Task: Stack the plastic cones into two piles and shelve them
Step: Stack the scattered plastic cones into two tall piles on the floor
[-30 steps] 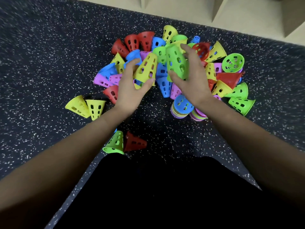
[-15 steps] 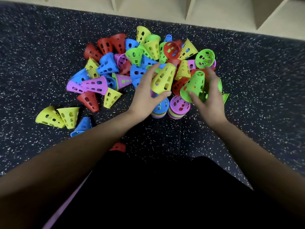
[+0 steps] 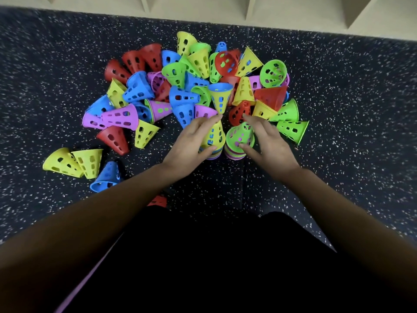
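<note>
Two short stacks of perforated plastic cones stand side by side on the speckled dark floor. My left hand (image 3: 191, 143) grips a yellow cone (image 3: 215, 134) sitting on top of the left stack (image 3: 214, 155). My right hand (image 3: 270, 143) holds a green cone (image 3: 240, 134) between thumb and fingers on top of the right stack (image 3: 233, 154). Behind both stacks lies a loose heap of red, blue, yellow, green and purple cones (image 3: 180, 86).
Stray cones lie at the left: two yellow ones (image 3: 72, 162), a blue one (image 3: 106, 177), and a red one (image 3: 158, 201) near my knees. A beige shelf unit (image 3: 203, 7) with dividers runs along the far edge of the floor.
Both hands came down from above the heap toward me. The yellow cone now sits on the left stack and the green cone on the right stack.
</note>
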